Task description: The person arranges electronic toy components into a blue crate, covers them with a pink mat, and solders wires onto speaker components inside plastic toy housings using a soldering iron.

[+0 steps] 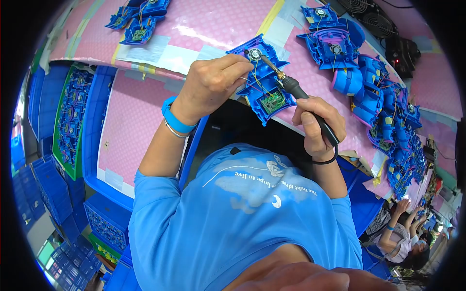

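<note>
My right hand (318,123) is wrapped round the black grip of a soldering iron (303,94). Its metal tip reaches the edge of a small round speaker (255,54) set in an open blue plastic housing (264,72). My left hand (213,82) is pinched at the housing's left side, with a thin silvery strand of solder wire (245,78) showing at the fingertips. Thin yellow and dark wires run from the speaker to a green circuit board (273,102) in the lower half of the housing. The fingers partly cover the housing's left edge.
More wired blue housings lie at the upper left (141,22) and upper right (332,43). A long heap of blue parts (398,131) runs down the right side. Blue bins (92,140) stand at left. A dark device with fans (378,24) sits at the back; another person (398,237) works at lower right.
</note>
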`<state>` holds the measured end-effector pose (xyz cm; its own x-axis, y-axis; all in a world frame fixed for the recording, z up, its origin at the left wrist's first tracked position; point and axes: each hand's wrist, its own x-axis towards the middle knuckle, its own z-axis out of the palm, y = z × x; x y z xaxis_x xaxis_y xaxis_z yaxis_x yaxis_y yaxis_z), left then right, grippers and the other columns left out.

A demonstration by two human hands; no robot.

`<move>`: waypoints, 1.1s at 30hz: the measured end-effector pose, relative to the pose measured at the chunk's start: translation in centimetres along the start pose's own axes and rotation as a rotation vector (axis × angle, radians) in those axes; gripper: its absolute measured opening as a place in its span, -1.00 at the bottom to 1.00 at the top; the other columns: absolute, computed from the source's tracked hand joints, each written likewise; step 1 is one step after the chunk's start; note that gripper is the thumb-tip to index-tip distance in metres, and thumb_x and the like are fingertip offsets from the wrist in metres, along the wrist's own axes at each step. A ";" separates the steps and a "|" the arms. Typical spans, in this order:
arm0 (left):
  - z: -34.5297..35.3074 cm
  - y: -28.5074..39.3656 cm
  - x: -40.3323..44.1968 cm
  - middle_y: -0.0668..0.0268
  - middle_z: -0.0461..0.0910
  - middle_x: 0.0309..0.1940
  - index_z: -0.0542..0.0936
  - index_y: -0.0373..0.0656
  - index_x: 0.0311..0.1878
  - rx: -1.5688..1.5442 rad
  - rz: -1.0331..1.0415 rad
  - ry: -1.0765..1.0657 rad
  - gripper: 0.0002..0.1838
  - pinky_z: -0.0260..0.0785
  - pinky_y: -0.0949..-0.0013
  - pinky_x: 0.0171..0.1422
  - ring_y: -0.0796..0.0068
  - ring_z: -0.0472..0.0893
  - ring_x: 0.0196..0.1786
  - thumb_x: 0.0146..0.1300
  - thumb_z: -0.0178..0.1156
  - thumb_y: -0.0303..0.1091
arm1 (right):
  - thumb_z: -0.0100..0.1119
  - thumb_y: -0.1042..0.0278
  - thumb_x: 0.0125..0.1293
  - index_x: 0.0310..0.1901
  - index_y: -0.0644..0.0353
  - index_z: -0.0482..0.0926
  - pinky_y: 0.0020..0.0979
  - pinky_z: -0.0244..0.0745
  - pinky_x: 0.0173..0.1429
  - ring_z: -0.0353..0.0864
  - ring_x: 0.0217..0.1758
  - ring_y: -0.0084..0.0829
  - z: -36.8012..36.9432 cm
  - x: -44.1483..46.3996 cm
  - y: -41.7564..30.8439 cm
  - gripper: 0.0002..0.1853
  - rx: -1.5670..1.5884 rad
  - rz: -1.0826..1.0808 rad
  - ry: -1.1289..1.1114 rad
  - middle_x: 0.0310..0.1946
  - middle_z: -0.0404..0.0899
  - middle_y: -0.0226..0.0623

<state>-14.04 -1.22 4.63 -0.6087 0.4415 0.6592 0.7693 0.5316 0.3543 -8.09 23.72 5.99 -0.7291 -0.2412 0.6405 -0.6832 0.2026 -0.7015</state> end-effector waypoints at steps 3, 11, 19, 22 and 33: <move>-0.8 0.3 -0.1 0.24 0.72 -0.28 0.70 -0.19 -0.20 -0.043 -0.028 -0.001 -0.76 0.61 0.38 -0.26 0.28 0.75 -0.30 0.01 0.46 -0.53 | 0.10 0.52 0.32 -0.04 0.45 0.61 -0.46 0.40 -0.42 0.56 -0.53 -0.45 -0.2 0.1 -0.3 -0.76 -0.009 0.022 0.003 -0.55 0.58 -0.17; -1.6 0.8 -0.7 0.23 0.71 0.02 0.71 -0.16 -0.05 -0.456 -0.153 -0.230 -0.60 0.62 0.34 -0.06 0.25 0.75 -0.04 -0.03 0.51 -0.53 | 0.11 0.56 0.30 -0.10 0.42 0.62 -0.46 0.45 -0.42 0.58 -0.54 -0.45 -1.8 -0.2 -0.9 -0.81 -0.038 0.055 0.078 -0.54 0.60 -0.19; -3.1 -3.3 1.5 0.21 0.63 -0.13 0.59 -0.10 -0.01 -0.067 0.007 -0.300 -0.67 0.54 0.14 -0.18 0.06 0.68 -0.23 0.14 0.20 -0.60 | 0.10 0.56 0.33 -0.09 0.40 0.64 -0.47 0.46 -0.41 0.54 -0.56 -0.49 -2.3 -1.0 -1.2 -0.81 0.085 0.144 0.213 -0.60 0.58 -0.26; -6.1 -8.8 3.0 0.14 0.65 -0.21 0.61 -0.09 -0.06 -0.033 0.046 -0.364 -0.71 0.52 0.11 -0.13 0.00 0.66 -0.20 0.14 0.22 -0.61 | 0.06 0.55 0.36 -0.03 0.37 0.61 -0.49 0.38 -0.40 0.50 -0.54 -0.50 -2.6 -1.2 -1.8 -0.79 0.015 0.142 0.215 -0.55 0.55 -0.23; -7.9 -9.3 7.3 0.08 0.64 -0.23 0.63 -0.21 -0.16 0.190 -0.015 -0.157 -0.74 0.52 0.14 -0.12 0.00 0.69 -0.18 0.09 0.15 -0.69 | 0.06 0.54 0.44 0.02 0.40 0.58 -0.46 0.49 -0.31 0.56 -0.46 -0.50 -4.2 -0.5 -0.2 -0.79 -0.147 0.116 0.367 -0.48 0.62 -0.19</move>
<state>-24.08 -8.65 11.37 -0.6541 0.5311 0.5386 0.7185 0.6588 0.2229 -7.74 27.75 7.16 -0.7495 0.1403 0.6470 -0.5744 0.3481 -0.7409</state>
